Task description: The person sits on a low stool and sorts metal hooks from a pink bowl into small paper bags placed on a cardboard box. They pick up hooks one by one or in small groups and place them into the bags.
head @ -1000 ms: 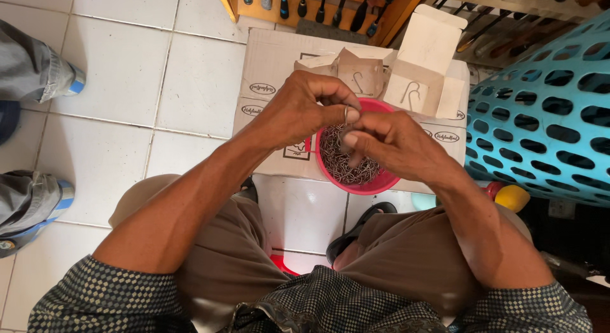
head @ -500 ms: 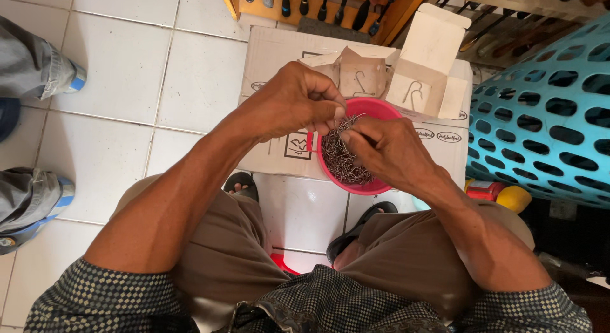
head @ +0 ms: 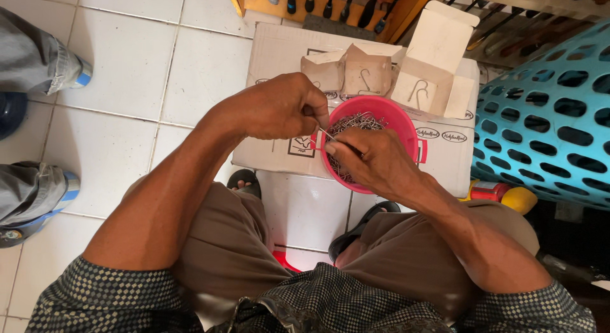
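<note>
I see my left hand and right hand pinching one wire hook between them. They work directly over the pink bowl of hooks, so drops fall back in.

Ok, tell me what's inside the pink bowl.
The pink bowl holds a tangled heap of thin metal hooks. The right hand covers the near half, so the bowl's bottom is hidden.
</note>
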